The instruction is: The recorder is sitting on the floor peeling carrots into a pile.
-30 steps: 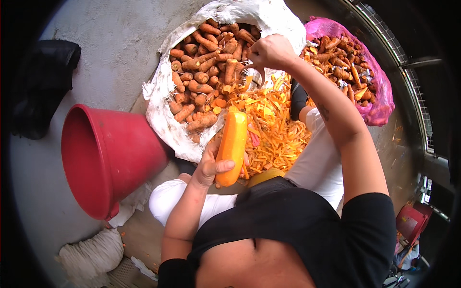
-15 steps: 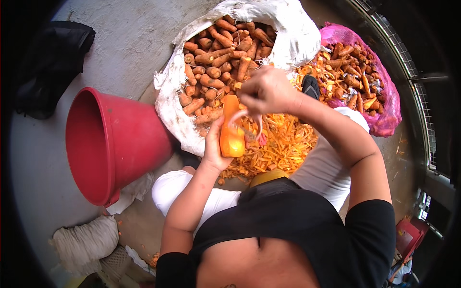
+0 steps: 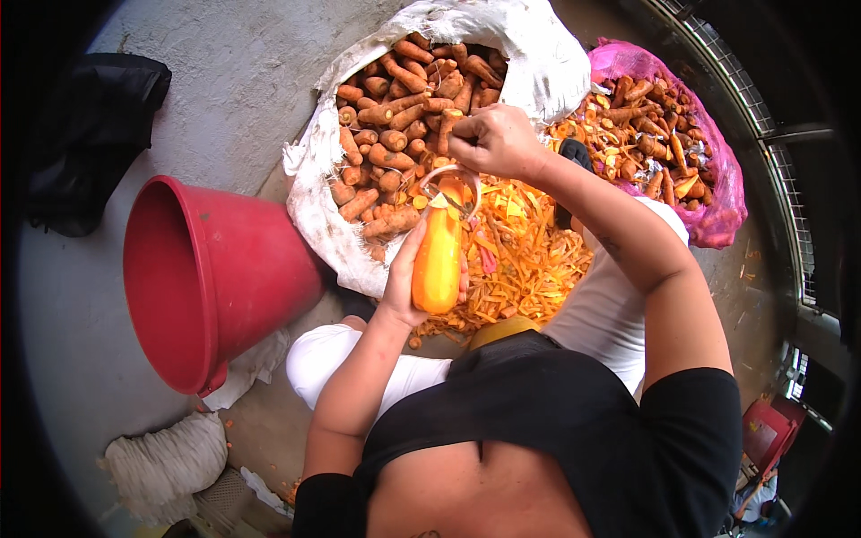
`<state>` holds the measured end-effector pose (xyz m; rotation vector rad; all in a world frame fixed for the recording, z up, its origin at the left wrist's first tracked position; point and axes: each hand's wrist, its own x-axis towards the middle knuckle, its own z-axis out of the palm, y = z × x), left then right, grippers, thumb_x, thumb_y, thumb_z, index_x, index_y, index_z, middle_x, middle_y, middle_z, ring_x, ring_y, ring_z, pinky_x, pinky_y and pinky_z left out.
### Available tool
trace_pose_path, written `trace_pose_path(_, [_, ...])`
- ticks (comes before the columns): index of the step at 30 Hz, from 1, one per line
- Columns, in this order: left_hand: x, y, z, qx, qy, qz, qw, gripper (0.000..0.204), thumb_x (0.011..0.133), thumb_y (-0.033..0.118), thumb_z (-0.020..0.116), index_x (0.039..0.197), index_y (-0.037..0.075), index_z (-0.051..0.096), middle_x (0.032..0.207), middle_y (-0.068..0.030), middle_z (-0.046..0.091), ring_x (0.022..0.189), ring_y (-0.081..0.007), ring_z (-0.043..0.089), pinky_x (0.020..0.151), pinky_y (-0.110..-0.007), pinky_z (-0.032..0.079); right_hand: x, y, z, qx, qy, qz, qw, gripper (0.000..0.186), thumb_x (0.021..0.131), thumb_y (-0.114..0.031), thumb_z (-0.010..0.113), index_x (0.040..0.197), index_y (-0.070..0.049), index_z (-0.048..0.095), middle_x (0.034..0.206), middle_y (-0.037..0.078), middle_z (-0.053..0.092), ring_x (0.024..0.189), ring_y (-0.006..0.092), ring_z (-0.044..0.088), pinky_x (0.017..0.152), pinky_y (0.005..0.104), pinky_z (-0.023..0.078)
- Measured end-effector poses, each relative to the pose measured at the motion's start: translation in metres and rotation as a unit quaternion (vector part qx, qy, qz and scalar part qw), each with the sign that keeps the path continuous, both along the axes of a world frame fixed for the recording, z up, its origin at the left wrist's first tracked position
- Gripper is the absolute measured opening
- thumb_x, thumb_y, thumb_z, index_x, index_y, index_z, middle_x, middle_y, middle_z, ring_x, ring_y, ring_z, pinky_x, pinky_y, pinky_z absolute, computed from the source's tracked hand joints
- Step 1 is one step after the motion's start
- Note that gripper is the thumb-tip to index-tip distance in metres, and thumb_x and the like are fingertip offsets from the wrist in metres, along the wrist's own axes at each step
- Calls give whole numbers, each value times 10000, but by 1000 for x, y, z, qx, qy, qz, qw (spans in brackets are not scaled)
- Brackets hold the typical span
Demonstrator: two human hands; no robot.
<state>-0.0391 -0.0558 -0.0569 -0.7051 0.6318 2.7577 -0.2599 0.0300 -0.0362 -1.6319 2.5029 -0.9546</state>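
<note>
In my left hand (image 3: 399, 285) I hold a thick, peeled, bright orange carrot (image 3: 437, 269) upright, fingers wrapped round its lower part. My right hand (image 3: 499, 142) is closed on a pale Y-shaped peeler (image 3: 476, 194), whose looped head sits at the carrot's top end. The peeler's handle is mostly hidden inside the fist. Under and beyond both hands lies a heap of orange carrot peelings (image 3: 534, 260). Just past them stands an open white sack (image 3: 309, 220) full of unpeeled carrots (image 3: 390, 139).
A large red tub (image 3: 256, 242) lies tipped on its side at the left. At the far right is a pink mesh bag (image 3: 731, 197) of carrot pieces and scraps. Black cloth (image 3: 103, 134) hangs at far left; a rolled pale sack (image 3: 170, 462) lies at lower left.
My right hand has moved slightly up and left, and the peeler has gone from the carrot's middle to its top end. The carrot has come slightly lower in my left hand.
</note>
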Motion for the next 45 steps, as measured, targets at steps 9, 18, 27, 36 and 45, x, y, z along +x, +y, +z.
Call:
trace_pose_path(9, [19,11,13,-18,52,-21,998,584,984,479,291,1388,60,343,774,-149,572,564,-230,603,481,-317,523,-110,51,-24,229,117,-205,944,323,767,-431,596,728,-134,716,679,120,661,638,280,661,629,394,529])
trace_pose_path(18, [15,26,9,-40,-12,97,994,446,942,488,463,1149,103,550,938,-85,613,791,-210,619,631,-339,526,55,43,29,-15,-53,37,998,207,717,-244,610,565,-105,606,529,81,568,511,251,601,474,379,469])
trace_pose_path(27, [21,59,21,-7,-69,123,990,423,944,451,482,1087,67,585,942,-98,652,807,-236,652,666,-360,555,90,75,35,-95,15,94,991,130,642,-245,618,568,-139,639,541,81,572,523,283,584,491,394,456])
trace_pose_path(36, [40,91,42,-44,51,-2,998,453,955,441,427,1220,81,497,880,-128,610,743,-197,627,580,-319,554,-19,106,7,114,28,-158,980,224,771,-338,569,725,-183,724,648,35,668,562,193,642,569,344,521])
trace_pose_path(45, [30,81,29,-13,4,85,996,520,953,494,426,1227,60,506,874,-98,592,784,-215,602,681,-329,514,56,123,26,-40,-138,-35,989,273,784,-281,523,611,-122,661,554,6,630,496,176,606,487,347,471])
